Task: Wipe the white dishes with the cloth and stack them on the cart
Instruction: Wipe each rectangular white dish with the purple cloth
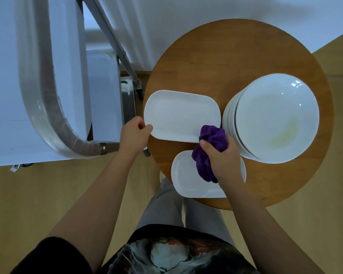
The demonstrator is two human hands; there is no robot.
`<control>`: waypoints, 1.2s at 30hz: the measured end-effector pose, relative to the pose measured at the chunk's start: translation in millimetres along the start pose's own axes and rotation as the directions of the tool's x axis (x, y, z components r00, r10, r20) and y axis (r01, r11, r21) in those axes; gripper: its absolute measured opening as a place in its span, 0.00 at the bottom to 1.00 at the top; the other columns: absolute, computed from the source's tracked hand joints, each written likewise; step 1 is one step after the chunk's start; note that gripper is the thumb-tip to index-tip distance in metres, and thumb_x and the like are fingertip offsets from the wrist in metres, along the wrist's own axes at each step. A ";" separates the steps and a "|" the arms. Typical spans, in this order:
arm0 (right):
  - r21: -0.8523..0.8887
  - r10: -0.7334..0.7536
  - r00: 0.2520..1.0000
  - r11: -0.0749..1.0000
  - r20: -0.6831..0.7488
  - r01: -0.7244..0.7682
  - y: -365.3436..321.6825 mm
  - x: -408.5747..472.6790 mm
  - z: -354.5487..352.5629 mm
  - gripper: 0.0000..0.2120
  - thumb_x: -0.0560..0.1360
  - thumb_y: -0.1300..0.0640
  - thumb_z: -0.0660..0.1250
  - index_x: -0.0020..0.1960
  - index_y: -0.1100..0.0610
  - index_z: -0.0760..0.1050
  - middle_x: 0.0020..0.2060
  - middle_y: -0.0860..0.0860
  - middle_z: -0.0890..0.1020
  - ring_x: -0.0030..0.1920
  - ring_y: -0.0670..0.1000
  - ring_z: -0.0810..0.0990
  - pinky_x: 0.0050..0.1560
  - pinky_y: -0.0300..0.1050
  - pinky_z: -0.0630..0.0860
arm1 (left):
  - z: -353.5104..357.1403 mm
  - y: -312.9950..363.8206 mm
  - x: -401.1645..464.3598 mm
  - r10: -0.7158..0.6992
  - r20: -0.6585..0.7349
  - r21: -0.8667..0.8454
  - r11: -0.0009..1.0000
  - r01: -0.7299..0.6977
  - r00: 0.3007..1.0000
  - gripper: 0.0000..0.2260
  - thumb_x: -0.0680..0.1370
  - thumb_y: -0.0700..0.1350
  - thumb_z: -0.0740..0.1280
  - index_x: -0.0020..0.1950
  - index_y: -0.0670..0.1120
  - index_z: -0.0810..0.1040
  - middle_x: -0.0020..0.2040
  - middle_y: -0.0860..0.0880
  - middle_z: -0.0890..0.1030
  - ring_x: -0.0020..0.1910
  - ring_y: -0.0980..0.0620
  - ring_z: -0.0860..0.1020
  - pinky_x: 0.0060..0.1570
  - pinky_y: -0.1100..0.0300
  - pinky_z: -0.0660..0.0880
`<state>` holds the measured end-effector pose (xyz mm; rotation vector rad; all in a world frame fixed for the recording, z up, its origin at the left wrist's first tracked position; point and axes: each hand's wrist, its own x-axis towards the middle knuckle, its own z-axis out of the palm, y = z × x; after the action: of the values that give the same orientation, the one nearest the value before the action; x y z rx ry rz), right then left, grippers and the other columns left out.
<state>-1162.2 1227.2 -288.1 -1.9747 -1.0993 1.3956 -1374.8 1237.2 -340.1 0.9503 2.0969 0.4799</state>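
Your left hand (134,133) pinches the near-left corner of the rectangular plate (181,115), whose long side runs across the round table (216,56) toward your right hand (223,157), fisted around the purple cloth (208,147) at its near-right edge.

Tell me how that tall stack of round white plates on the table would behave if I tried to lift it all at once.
The stack of round plates holds many plates, so it is probably heavy for one hand. The glossy glaze looks slippery, and the upper plates sit slightly offset, so they might slide if tilted. Being hard white dishware, they would likely chip or break if dropped on the wooden table.
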 end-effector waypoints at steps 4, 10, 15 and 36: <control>0.003 0.016 1.000 1.000 -0.019 -0.016 -4.1 -1.2 -1.2 0.18 0.74 0.53 0.69 0.61 0.53 0.69 0.51 0.51 0.78 0.51 0.51 0.77 0.49 0.43 0.78 | -0.1 7.3 1.0 0.025 0.029 -0.203 0.979 -0.018 0.999 0.11 0.79 0.43 0.63 0.61 0.51 0.75 0.53 0.54 0.78 0.51 0.54 0.76 0.47 0.62 0.76; -0.006 0.021 1.000 1.000 -0.022 -0.021 -5.9 -3.8 -3.2 0.19 0.75 0.53 0.68 0.64 0.55 0.69 0.52 0.52 0.78 0.53 0.53 0.77 0.54 0.48 0.78 | 1.8 26.0 4.0 -0.251 0.095 -0.567 0.781 0.259 0.963 0.04 0.77 0.42 0.61 0.51 0.49 0.72 0.51 0.48 0.77 0.57 0.45 0.76 0.52 0.52 0.79; -0.009 -0.012 0.999 1.000 -0.052 0.012 -2.9 -7.0 -3.9 0.19 0.76 0.53 0.66 0.64 0.53 0.68 0.51 0.47 0.76 0.51 0.48 0.76 0.48 0.38 0.77 | 1.9 43.9 2.5 -0.281 0.303 -0.640 0.648 0.413 0.910 0.16 0.80 0.60 0.55 0.57 0.54 0.75 0.55 0.48 0.81 0.53 0.46 0.80 0.51 0.48 0.80; -0.603 -0.356 0.927 0.767 -0.115 0.220 -37.3 -25.9 -29.3 0.31 0.81 0.50 0.56 0.77 0.58 0.46 0.76 0.55 0.51 0.76 0.55 0.49 0.73 0.50 0.51 | 5.8 63.0 -157.7 0.014 0.191 -0.929 0.324 0.177 0.981 0.27 0.69 0.65 0.55 0.63 0.55 0.74 0.55 0.52 0.83 0.53 0.52 0.82 0.44 0.56 0.80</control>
<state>-1151.5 1228.6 -235.1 -2.1573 -1.7876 0.6865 -1273.6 1158.7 -228.5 0.1236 1.2589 1.3399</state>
